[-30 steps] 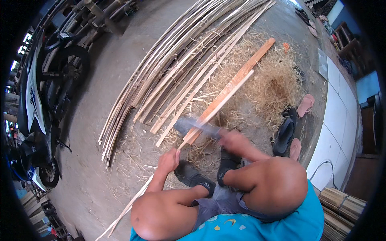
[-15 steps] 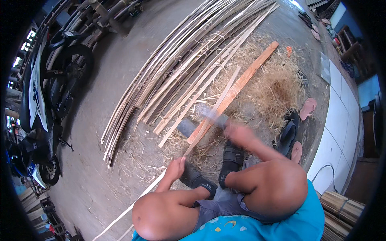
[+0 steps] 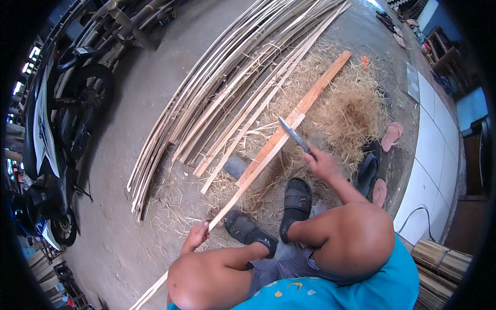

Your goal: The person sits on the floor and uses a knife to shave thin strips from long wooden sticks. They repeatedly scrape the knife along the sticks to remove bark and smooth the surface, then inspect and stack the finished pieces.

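My left hand [image 3: 195,237] is closed on a long pale bamboo strip [image 3: 236,197], which runs back past my left knee and forward onto a reddish-brown wooden board [image 3: 324,80]. In my right hand [image 3: 325,166] is a knife [image 3: 294,136] with a dark handle. Its blade lies across the strip near the strip's far end, over the board. The board slopes away to the upper right, and a grey cylinder [image 3: 236,167] sits by its near end.
Many bamboo strips [image 3: 217,106] lie bundled on the floor ahead. Fibrous shavings [image 3: 359,111] are heaped right of the board. Pink sandals [image 3: 392,135] lie beside white tiles [image 3: 431,139]. A motorcycle [image 3: 67,113] stands at left, and bundled slats [image 3: 442,261] lie at lower right.
My left hand has drawn the bamboo strip down and left, so its far end now reaches less far up the board. The knife, blurred before, now shows clearly, my right hand slightly farther right.
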A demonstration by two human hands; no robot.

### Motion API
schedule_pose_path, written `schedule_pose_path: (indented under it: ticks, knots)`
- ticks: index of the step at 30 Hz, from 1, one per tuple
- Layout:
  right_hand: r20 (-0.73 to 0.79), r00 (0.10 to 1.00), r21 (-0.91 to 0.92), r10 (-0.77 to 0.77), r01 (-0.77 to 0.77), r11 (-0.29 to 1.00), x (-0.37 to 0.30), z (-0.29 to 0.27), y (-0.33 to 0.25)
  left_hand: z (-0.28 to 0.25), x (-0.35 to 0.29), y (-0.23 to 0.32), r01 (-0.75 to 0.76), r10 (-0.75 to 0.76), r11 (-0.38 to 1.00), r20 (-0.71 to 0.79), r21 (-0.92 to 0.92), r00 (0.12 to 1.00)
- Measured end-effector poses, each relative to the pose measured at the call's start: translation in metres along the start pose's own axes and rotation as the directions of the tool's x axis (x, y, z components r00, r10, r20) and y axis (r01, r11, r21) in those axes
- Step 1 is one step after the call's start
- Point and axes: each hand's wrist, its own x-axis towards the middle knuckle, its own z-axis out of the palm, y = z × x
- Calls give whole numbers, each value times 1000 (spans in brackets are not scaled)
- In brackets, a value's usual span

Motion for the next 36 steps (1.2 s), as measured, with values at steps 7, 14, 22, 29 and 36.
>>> schedule_pose_path:
  ticks: [7, 14, 22, 29, 36]
  knots:
    - [192, 934, -82, -301, 321, 944, -18, 30, -24, 54, 33, 113, -194, 194, 981, 84, -9, 977]
    - [-215, 951, 125, 221, -197, 972, -3, -36, 28, 17, 20, 56, -159, 155, 984, 48, 76, 987]
    - [203, 948, -8, -243, 250, 968, -32, 35, -33, 71, 43, 114, -350, 592, 622, -127, 700, 796]
    - [-166, 980, 34, 112, -108, 994, 10, -41, 10, 58, 48, 106, -322, 310, 934, 101, 156, 945]
    - [-40, 998, -18, -40, 39, 999, -7, 16, -15, 16, 13, 69, -157, 140, 982, 150, 103, 979]
